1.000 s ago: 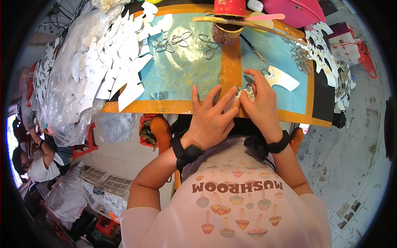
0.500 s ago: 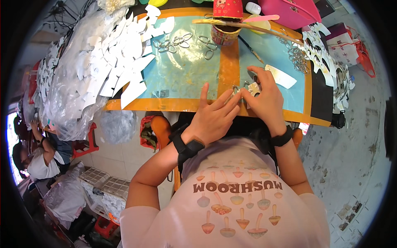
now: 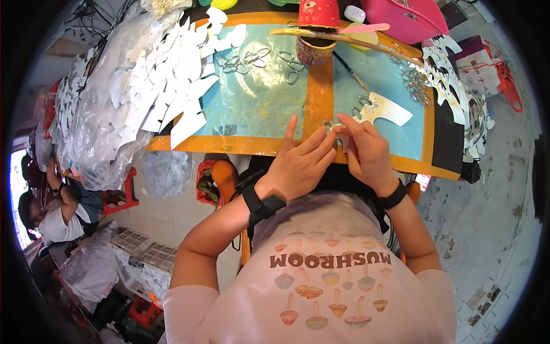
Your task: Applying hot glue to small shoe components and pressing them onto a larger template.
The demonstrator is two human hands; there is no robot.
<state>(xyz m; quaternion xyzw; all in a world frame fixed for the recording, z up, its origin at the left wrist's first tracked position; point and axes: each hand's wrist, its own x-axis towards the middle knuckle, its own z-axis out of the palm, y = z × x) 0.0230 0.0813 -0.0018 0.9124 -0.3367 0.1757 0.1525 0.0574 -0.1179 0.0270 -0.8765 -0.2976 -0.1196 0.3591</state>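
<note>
A flat white cut-out piece (image 3: 391, 110) with narrow strap-like ends lies at the table's right front. Small metal rings (image 3: 356, 109) sit along those ends. My left hand (image 3: 299, 162) comes in palm down. Its fingertips press together on a strap end near the table edge, while one outer finger sticks up. Close against it, my right hand (image 3: 371, 153) pinches the same end, fingers bent. A metal ring shows at the fingertips; its exact hold is hidden.
White cut pieces (image 3: 172, 86) are heaped at the left on plastic. Loose metal rings (image 3: 232, 64) lie mid-table, with more (image 3: 415, 83) at the right. A brush (image 3: 349, 71), a wooden stick (image 3: 366, 45) across a patterned cup (image 3: 314, 54), and a pink bin (image 3: 404, 20) stand farther back.
My right hand has drawn nearer to me and its fingers have closed in beside the left fingertips. More of the white piece and its rings now shows. My left hand has barely moved.
</note>
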